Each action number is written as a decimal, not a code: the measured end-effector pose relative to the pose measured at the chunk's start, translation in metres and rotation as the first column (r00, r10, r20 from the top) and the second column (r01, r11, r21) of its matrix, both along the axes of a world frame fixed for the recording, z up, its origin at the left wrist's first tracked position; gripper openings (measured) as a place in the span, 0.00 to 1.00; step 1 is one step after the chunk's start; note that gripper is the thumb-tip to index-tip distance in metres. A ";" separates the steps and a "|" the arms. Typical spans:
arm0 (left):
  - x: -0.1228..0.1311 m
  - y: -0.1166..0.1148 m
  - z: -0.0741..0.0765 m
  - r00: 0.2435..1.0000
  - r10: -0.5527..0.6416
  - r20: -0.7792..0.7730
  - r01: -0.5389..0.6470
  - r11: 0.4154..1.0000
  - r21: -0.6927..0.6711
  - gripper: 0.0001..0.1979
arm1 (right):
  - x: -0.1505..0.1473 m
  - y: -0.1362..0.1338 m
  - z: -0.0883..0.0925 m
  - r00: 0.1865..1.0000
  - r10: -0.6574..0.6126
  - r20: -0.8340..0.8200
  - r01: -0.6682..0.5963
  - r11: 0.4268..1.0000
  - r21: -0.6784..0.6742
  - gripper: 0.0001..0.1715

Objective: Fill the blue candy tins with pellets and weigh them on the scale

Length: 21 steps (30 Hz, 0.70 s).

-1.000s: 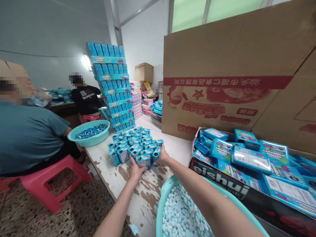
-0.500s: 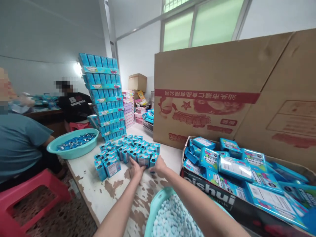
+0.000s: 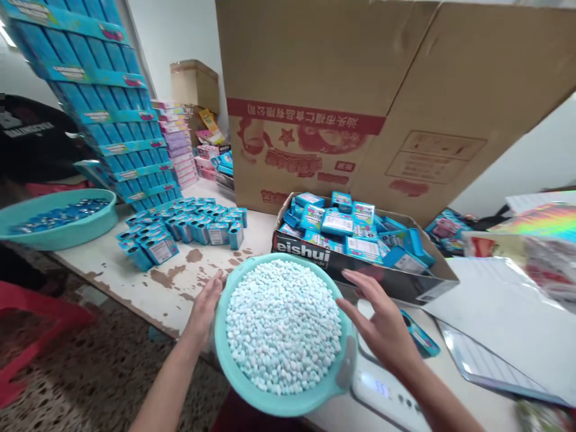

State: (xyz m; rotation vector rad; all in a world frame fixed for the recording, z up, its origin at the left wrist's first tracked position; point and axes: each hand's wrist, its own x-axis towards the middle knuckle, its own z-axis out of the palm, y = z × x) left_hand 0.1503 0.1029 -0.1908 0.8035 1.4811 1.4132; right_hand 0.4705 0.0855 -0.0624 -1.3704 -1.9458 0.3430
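A round turquoise basin (image 3: 281,407) is full of small pale blue and white candies (image 3: 283,327). Along its left rim lies my left hand (image 3: 207,307), fingers stretched out against the outside; whether it bears any weight I cannot tell. My right hand (image 3: 380,318) is spread open at the right rim, fingertips near the edge. Under that hand a white digital scale (image 3: 382,390) shows lit digits, partly hidden by my forearm and the basin. Small blue candy boxes (image 3: 216,233), open at the top, stand in a group on the worn white table (image 3: 180,288).
Behind the basin stands a black carton (image 3: 351,267) heaped with flat blue packs (image 3: 337,222). A large cardboard box (image 3: 315,66) rises beyond it. Stacked blue display trays (image 3: 112,114) and another turquoise basin (image 3: 67,237) with wrapped pieces are left. Papers (image 3: 508,312) lie right.
Both hands have left the small blue boxes and come back to the sides of the candy basin. The view has tilted down and turned right, bringing the whole basin and the scale into sight.
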 end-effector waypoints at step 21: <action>0.050 -0.006 0.030 0.986 -0.134 -0.104 0.118 0.983 -0.142 0.37 | 0.069 -0.086 -0.094 0.814 -0.495 -0.304 0.457 0.869 -0.191 0.24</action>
